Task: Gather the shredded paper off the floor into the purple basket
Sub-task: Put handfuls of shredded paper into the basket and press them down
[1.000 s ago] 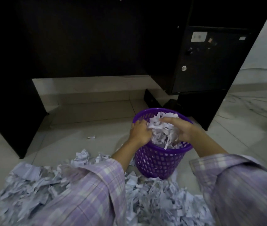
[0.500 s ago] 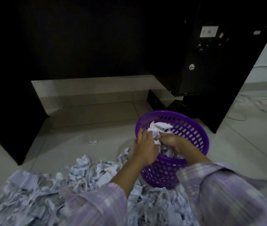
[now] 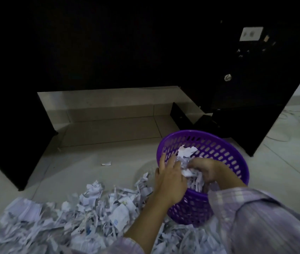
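Both hands reach into the purple basket, left hand spread flat and right hand curled around a wad of shredded paper, apparently packing it down, while most shreds lie on the floor.

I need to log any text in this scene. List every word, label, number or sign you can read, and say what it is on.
No text can be read.
White label on the dark cabinet: two grey marks, no legible writing.
Shredded paper on the floor: blue and dark print marks, too small and blurred to read.
Purple basket: no lettering visible.
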Tool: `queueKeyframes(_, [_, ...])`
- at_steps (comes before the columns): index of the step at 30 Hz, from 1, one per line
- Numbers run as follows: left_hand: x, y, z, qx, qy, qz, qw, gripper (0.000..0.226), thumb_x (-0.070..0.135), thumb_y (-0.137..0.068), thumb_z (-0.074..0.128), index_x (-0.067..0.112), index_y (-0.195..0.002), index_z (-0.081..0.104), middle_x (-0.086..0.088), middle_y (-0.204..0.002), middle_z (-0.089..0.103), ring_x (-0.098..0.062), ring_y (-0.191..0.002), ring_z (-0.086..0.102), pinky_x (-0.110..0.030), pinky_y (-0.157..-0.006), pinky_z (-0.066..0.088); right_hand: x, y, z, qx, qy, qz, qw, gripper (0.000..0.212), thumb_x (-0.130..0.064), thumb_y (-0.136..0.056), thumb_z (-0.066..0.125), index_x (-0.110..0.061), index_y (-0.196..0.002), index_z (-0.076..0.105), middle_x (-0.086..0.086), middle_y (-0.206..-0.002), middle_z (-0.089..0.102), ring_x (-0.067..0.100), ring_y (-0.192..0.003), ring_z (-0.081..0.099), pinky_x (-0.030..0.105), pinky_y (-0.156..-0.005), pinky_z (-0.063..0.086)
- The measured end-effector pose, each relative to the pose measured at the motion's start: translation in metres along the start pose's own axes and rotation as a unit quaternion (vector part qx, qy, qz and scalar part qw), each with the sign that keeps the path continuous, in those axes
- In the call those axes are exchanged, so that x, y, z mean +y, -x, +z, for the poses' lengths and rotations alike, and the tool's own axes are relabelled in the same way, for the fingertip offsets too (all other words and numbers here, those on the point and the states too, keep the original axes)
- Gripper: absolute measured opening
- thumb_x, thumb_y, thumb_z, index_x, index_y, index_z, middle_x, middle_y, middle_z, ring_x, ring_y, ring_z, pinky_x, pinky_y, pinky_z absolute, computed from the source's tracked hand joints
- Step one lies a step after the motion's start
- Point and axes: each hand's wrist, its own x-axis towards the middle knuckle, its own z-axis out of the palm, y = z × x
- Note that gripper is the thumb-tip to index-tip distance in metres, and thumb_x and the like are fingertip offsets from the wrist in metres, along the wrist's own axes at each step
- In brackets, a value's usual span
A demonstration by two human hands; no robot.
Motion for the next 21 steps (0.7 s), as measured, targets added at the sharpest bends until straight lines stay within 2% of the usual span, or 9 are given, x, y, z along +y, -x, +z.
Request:
queueKeyframes(2, [0.0, 0.0, -0.001, -0.01, 0.01, -0.006, 1.0, 0.052, 0.022, -0.098, 0.036, 0.019, -0.149, 0.023, 0.003, -0.16, 0.003, -0.024, -0.146, -0.012, -0.047, -0.118, 0.013, 0.0, 0.009, -0.02, -0.021, -0.069, -0.02, 0.997, 0.033, -0.013, -0.097, 0.032, 0.006, -0.113, 0.053, 0.026, -0.1, 0.065, 0.041, -0.097, 0.057, 0.05, -0.086, 0.045])
queueKeyframes(4, [0.0, -0.001, -0.001, -0.015, 0.013, -0.007, 1.0, 0.051, 0.024, -0.099, 0.037, 0.02, -0.148, 0.024, 0.004, -0.16, 0.002, -0.024, -0.146, -0.013, -0.048, -0.118, 0.015, 0.0, 0.009, -0.036, -0.034, -0.096, -0.029, 0.994, 0.034, -0.005, -0.092, 0.032, 0.004, -0.121, 0.048, 0.033, -0.118, 0.059, 0.05, -0.1, 0.057, 0.068, -0.085, 0.043])
queueKeyframes(6, [0.0, -0.002, -0.001, -0.016, 0.02, -0.009, 1.0, 0.049, 0.023, -0.098, 0.038, 0.019, -0.146, 0.028, 0.005, -0.16, 0.001, -0.023, -0.146, -0.014, -0.049, -0.117, 0.016, 0.001, 0.011, -0.049, -0.027, -0.091, -0.031, 0.995, 0.037, 0.002, -0.093, 0.033, 0.004, -0.129, 0.041, 0.033, -0.13, 0.05, 0.053, -0.104, 0.055, 0.074, -0.077, 0.045])
queueKeyframes(9, [0.001, -0.004, -0.002, -0.007, 0.051, -0.011, 0.999, 0.05, 0.023, -0.098, 0.041, 0.019, -0.146, 0.027, 0.004, -0.16, -0.001, -0.021, -0.146, -0.013, -0.045, -0.119, 0.012, -0.001, 0.024, -0.056, -0.002, -0.035, -0.043, 0.998, 0.038, 0.002, -0.094, 0.05, -0.001, -0.132, 0.042, 0.018, -0.139, 0.041, 0.045, -0.107, 0.053, 0.066, -0.067, 0.053])
queueKeyframes(12, [0.002, -0.004, -0.002, 0.037, 0.173, -0.016, 0.984, 0.053, 0.016, -0.098, 0.043, 0.022, -0.148, 0.025, 0.004, -0.16, -0.006, -0.016, -0.146, -0.012, -0.037, -0.119, 0.005, -0.006, 0.044, -0.057, 0.078, 0.086, -0.051, 0.992, 0.048, -0.008, -0.091, 0.062, -0.009, -0.136, 0.045, 0.008, -0.141, 0.032, 0.037, -0.114, 0.051, 0.049, -0.065, 0.06])
queueKeyframes(14, [0.003, -0.004, 0.0, 0.094, 0.24, -0.028, 0.966, 0.053, 0.012, -0.098, 0.042, 0.022, -0.148, 0.025, 0.005, -0.16, -0.005, -0.013, -0.146, -0.009, -0.034, -0.119, 0.005, -0.007, 0.052, -0.058, 0.107, 0.109, -0.059, 0.987, 0.047, -0.015, -0.094, 0.057, -0.007, -0.138, 0.044, 0.01, -0.142, 0.036, 0.039, -0.126, 0.046, 0.056, -0.077, 0.056])
queueKeyframes(17, [0.004, -0.009, 0.002, 0.179, 0.299, -0.077, 0.934, 0.05, 0.01, -0.097, 0.041, 0.017, -0.145, 0.031, 0.0, -0.157, 0.013, -0.016, -0.145, 0.008, -0.034, -0.119, 0.014, -0.003, 0.057, -0.049, 0.067, -0.018, -0.069, 0.995, 0.049, -0.031, -0.1, 0.046, -0.015, -0.144, 0.035, 0.008, -0.153, 0.028, 0.038, -0.139, 0.031, 0.071, -0.092, 0.037])
queueKeyframes(19, [0.006, -0.014, -0.001, 0.195, 0.343, -0.12, 0.911, 0.043, 0.012, -0.096, 0.042, 0.015, -0.139, 0.039, -0.003, -0.149, 0.028, -0.019, -0.139, 0.023, -0.035, -0.115, 0.025, -0.002, 0.056, -0.035, 0.037, -0.065, -0.079, 0.994, 0.055, -0.043, -0.1, 0.042, -0.019, -0.148, 0.03, 0.009, -0.158, 0.021, 0.039, -0.142, 0.025, 0.071, -0.098, 0.031])
queueKeyframes(21, [0.006, -0.018, 0.0, 0.188, 0.35, -0.143, 0.907, 0.036, 0.018, -0.097, 0.04, 0.015, -0.132, 0.046, -0.002, -0.143, 0.034, -0.019, -0.134, 0.029, -0.033, -0.11, 0.029, -0.003, 0.052, -0.019, 0.053, -0.049, -0.088, 0.993, 0.063, -0.05, -0.098, 0.042, -0.018, -0.15, 0.027, 0.013, -0.158, 0.022, 0.041, -0.141, 0.025, 0.067, -0.101, 0.031])
